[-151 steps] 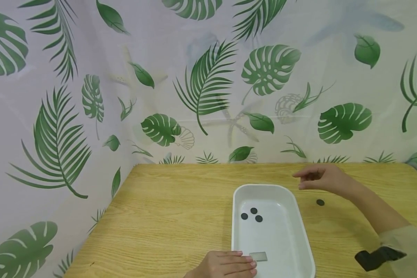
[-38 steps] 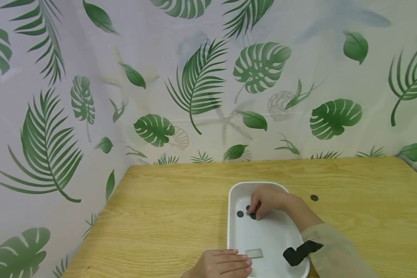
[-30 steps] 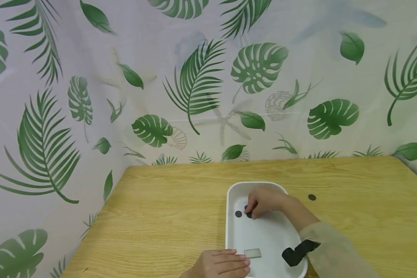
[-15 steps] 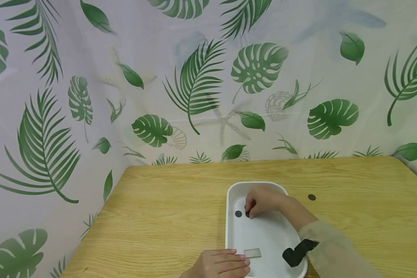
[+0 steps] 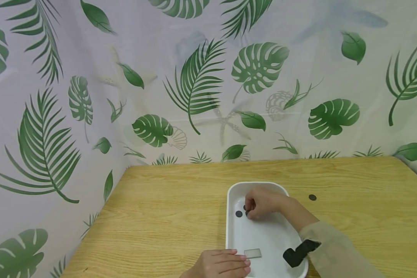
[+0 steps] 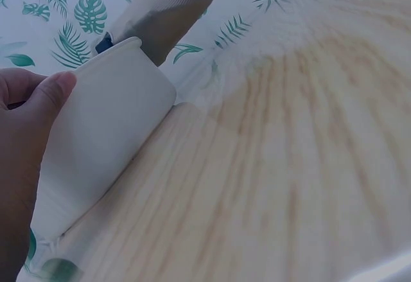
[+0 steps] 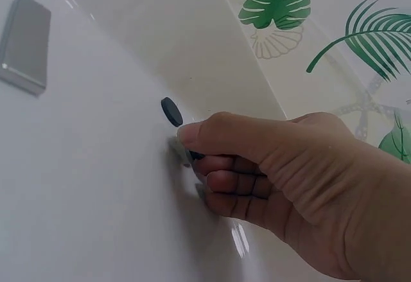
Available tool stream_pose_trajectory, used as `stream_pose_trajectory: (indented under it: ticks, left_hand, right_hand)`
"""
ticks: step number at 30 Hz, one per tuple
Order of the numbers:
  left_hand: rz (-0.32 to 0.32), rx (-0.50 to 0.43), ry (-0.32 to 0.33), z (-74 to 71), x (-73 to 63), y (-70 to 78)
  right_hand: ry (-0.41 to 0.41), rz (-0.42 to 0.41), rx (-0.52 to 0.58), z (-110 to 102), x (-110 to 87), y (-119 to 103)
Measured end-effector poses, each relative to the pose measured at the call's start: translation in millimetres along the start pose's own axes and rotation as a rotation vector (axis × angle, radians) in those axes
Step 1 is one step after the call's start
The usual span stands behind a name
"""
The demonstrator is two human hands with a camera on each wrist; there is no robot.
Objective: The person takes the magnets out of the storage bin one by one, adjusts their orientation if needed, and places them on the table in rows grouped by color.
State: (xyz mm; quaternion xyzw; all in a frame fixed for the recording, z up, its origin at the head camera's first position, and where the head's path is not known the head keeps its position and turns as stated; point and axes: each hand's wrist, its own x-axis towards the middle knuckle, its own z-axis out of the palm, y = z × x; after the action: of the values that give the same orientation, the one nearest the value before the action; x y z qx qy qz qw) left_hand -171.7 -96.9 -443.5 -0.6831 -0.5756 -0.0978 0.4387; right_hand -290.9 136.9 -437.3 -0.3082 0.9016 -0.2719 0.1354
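My right hand reaches into the far end of a white tray, its thumb and fingers pinching a small black disc low at the tray floor. Another black disc is partly covered by the fingers. To their left a further disc lies flat; the right wrist view has a disc just beyond the thumb tip. My left hand holds the tray's near left side, fingers over the rim and thumb against the outer wall. Beside its fingertips lies a silver-grey rectangular block.
One more black disc lies on the wooden table, right of the tray. A white cloth with green leaves hangs behind and to the left of the table. The right sleeve crosses the tray's right rim.
From beyond the tray's right side my right hand has come in to the discs. Over the last second it has shifted the pinched disc very slightly left. My left hand has stayed on the tray.
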Motion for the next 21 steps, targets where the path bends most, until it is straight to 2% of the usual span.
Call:
stream_pose_trajectory:
  ticks: [5, 10, 17, 21]
  left_hand:
    - [0.019, 0.026, 0.01, -0.4, 0.5, -1.0]
    - [0.011, 0.016, 0.006, -3.4, 2.3, -1.3]
    - [-0.001, -0.005, -0.015, 9.4, -14.2, 4.4]
    - [-0.017, -0.015, -0.026, 10.3, -16.5, 6.1]
  right_hand:
    - [0.049, -0.075, 0.044, 0.6, 0.9, 2.1]
    - [0.091, -0.126, 0.09, -0.6, 0.8, 0.2]
    - [0.151, -0.18, 0.086, -3.0, -0.6, -0.1]
    - [0.196, -0.192, 0.085, -3.9, -0.5, 1.4]
